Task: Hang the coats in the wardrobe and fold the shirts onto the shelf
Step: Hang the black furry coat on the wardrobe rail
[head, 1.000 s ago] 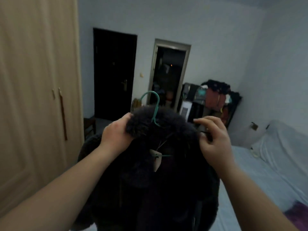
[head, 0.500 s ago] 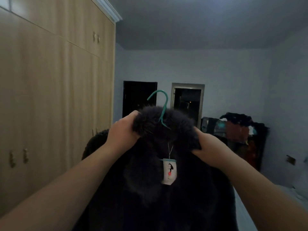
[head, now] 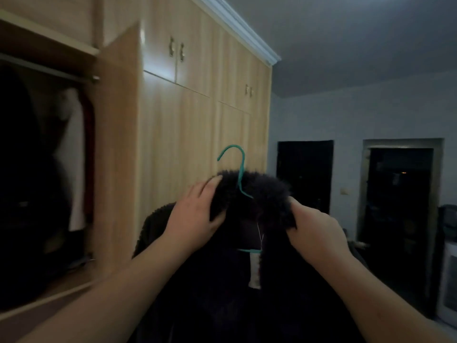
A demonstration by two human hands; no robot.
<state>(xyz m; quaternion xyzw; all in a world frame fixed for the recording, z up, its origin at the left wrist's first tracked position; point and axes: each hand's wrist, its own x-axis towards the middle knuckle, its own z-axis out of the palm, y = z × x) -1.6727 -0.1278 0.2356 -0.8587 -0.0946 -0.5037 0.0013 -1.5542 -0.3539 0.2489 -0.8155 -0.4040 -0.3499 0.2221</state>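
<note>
I hold a dark fuzzy coat [head: 247, 300] up in front of me on a teal hanger [head: 238, 169], whose hook sticks up above the furry collar. My left hand [head: 195, 216] grips the collar's left side and my right hand [head: 316, 231] grips its right side. A white tag [head: 254, 271] dangles inside the neck. The wooden wardrobe [head: 185, 134] fills the left. Its leftmost section stands open, showing a hanging rail [head: 49, 69] with dark and light clothes [head: 74, 157] on it. The coat is to the right of that opening and below the rail.
The open wardrobe door [head: 118, 149] juts out between the opening and the coat. Two dark doorways [head: 304, 177] are in the far wall on the right. A white appliance [head: 448, 280] stands at the right edge.
My view has swung left and up: the open wardrobe section with its rail has come into sight and the doorways have slid right. Both hands still hold the coat's collar.
</note>
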